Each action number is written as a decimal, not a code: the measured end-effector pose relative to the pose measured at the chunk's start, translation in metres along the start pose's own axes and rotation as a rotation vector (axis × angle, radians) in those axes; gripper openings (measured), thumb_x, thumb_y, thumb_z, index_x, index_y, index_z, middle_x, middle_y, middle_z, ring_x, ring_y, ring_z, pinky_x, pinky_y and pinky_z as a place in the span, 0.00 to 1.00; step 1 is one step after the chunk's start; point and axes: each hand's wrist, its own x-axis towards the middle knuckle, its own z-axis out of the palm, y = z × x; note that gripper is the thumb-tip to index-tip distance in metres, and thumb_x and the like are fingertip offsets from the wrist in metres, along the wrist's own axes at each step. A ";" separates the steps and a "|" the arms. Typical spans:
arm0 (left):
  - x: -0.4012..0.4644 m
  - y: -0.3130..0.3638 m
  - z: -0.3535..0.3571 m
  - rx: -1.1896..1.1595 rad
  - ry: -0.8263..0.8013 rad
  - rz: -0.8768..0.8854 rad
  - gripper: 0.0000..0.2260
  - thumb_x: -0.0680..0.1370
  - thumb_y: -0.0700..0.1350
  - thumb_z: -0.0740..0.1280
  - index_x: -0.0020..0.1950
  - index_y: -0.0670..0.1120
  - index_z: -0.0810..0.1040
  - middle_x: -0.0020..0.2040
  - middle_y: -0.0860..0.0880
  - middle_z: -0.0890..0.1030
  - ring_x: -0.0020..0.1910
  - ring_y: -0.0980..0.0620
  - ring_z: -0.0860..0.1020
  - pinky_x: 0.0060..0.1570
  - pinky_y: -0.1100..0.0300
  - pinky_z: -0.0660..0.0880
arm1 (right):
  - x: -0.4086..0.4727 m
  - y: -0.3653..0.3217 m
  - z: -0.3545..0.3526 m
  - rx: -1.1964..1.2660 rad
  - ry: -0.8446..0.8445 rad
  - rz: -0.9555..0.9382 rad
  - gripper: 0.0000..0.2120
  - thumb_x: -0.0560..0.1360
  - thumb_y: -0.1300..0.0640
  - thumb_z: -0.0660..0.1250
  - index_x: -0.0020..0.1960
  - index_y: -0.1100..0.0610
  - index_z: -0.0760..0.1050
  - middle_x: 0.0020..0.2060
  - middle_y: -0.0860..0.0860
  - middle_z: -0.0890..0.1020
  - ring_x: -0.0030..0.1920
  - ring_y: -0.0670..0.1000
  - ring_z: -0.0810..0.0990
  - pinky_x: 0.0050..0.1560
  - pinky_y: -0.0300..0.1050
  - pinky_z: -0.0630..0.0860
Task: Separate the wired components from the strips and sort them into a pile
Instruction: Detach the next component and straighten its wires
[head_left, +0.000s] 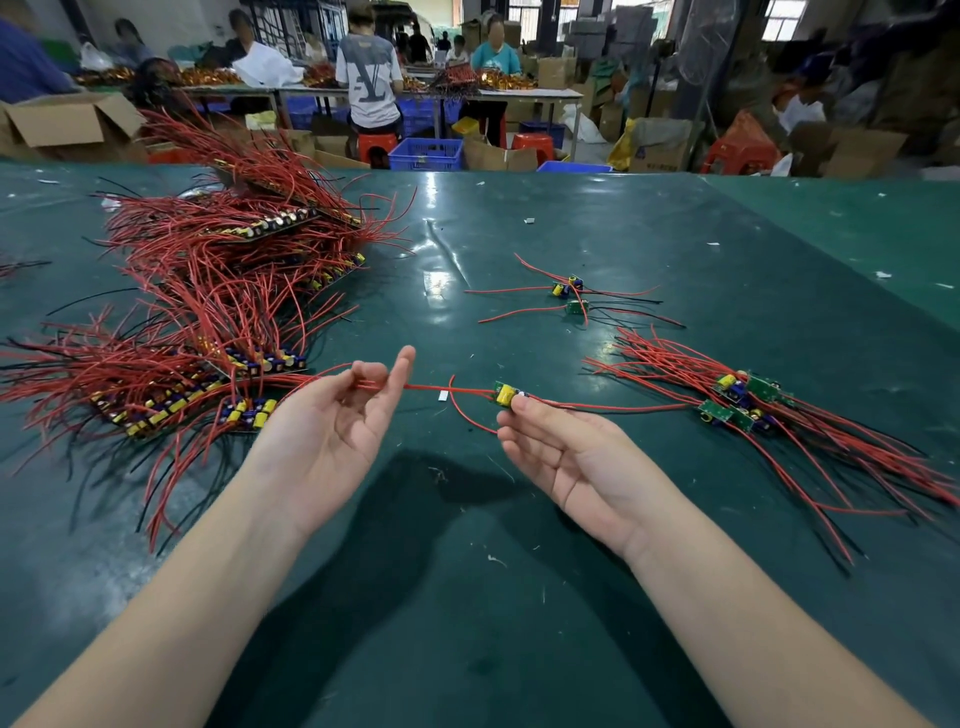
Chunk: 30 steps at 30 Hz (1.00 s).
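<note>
Green matting covers the table (519, 597) in a busy workshop, where we hold one freed wired component (505, 394) just above the surface, between our two hands. Our right hand (558, 457) has its grip clamped on the small board with its yellow part, fingertips pinching it from below. Our left hand (332, 431) pinches the component's red lead (431, 387) between thumb and a curled finger, forefinger raised, so the wire runs taut between the hands, probably to straighten it before it is laid down. Just right of the board lies the sorted pile (748, 400), leads fanned the same way. Beyond, three loose pieces (571, 293) sit apart. At left, the unseparated strips (208, 312) are heaped, red wires bristling. Behind the table, other workers sit among cartons and blue crates.
</note>
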 end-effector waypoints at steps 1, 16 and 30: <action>0.000 0.002 0.000 -0.006 -0.012 0.009 0.06 0.82 0.36 0.54 0.53 0.38 0.70 0.35 0.44 0.76 0.42 0.42 0.84 0.48 0.55 0.81 | 0.000 -0.001 0.000 0.014 0.002 0.005 0.08 0.63 0.59 0.74 0.41 0.61 0.86 0.40 0.56 0.85 0.38 0.49 0.84 0.37 0.37 0.80; 0.012 -0.006 -0.024 0.808 -0.064 0.566 0.12 0.83 0.37 0.56 0.47 0.42 0.79 0.43 0.45 0.80 0.41 0.56 0.81 0.46 0.66 0.78 | -0.002 -0.007 -0.002 0.031 0.005 0.087 0.08 0.60 0.58 0.75 0.37 0.59 0.86 0.38 0.55 0.85 0.36 0.47 0.84 0.35 0.36 0.80; 0.010 -0.007 -0.027 1.528 0.077 1.088 0.11 0.81 0.33 0.58 0.49 0.42 0.80 0.41 0.47 0.79 0.37 0.57 0.81 0.44 0.75 0.73 | -0.007 -0.004 0.002 -0.020 -0.121 0.222 0.07 0.61 0.57 0.76 0.38 0.59 0.85 0.35 0.53 0.84 0.33 0.46 0.83 0.33 0.35 0.79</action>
